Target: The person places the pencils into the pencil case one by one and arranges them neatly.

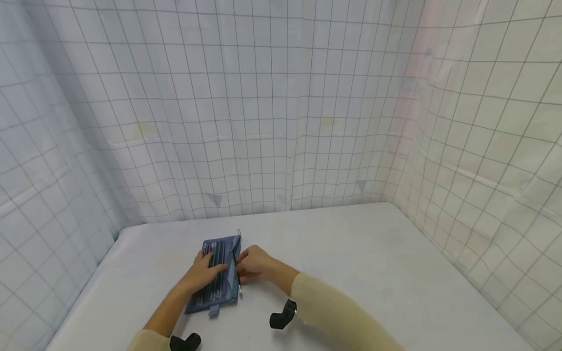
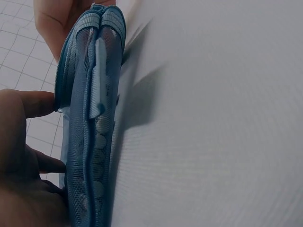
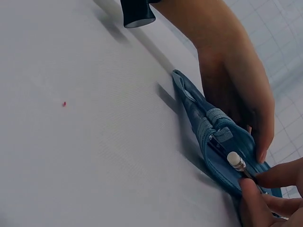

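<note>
A blue zippered mesh pencil pouch (image 1: 229, 286) lies on the white table, with several pencils (image 1: 217, 247) showing through its mesh. My left hand (image 1: 203, 274) rests on top of it with its fingers spread. At the pouch's right edge, my right hand (image 1: 254, 263) pinches a dark pencil with a white eraser end (image 3: 235, 160). In the right wrist view the zipper side gapes and the pencil lies along that opening. How far the pencil's other end reaches into the pouch is hidden by the fingers. Rounded pencil ends (image 2: 99, 156) show through the mesh in the left wrist view.
The white tabletop (image 1: 351, 263) stretches to the right of the pouch. Grid-patterned white curtains (image 1: 272, 107) hang behind and on both sides. Black wrist devices (image 1: 283, 315) sit at both sleeves. A tiny red speck (image 3: 64, 104) lies on the table.
</note>
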Available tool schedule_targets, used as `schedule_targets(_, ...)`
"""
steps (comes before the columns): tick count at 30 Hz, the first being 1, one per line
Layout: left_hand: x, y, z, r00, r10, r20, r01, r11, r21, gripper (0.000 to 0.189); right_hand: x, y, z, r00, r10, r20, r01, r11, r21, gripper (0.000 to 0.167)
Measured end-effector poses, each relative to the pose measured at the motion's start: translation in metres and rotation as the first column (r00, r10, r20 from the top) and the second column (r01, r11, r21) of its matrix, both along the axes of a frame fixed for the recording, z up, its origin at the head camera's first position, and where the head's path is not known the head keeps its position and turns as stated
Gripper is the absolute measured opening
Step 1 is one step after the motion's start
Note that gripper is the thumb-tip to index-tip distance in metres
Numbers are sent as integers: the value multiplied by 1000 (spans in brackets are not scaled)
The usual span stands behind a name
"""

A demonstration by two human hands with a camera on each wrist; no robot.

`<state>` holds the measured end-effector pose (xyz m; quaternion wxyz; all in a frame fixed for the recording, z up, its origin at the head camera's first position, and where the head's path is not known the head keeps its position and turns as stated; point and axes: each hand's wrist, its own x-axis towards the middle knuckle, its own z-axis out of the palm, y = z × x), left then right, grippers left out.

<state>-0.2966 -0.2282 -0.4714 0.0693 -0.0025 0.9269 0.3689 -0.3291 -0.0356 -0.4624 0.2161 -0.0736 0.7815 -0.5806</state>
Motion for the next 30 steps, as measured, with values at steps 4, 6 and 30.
schedule_targets(4, 1, 1, 3, 1000, 4, 6, -4, 1000, 21, 88, -2, -12, 0, 997, -35, -71, 41, 995, 90, 27)
schedule_targets(6, 0, 1, 4, 1000, 2, 4, -2, 1000, 27, 88, -4, -16, -1, 995, -42, -88, 51, 993, 103, 28)
schedule_targets(30, 2, 2, -1, 1000, 6, -14, -6, 1000, 14, 96, -27, 12, 2, 988, 55, 144, -27, 982, -188, 31)
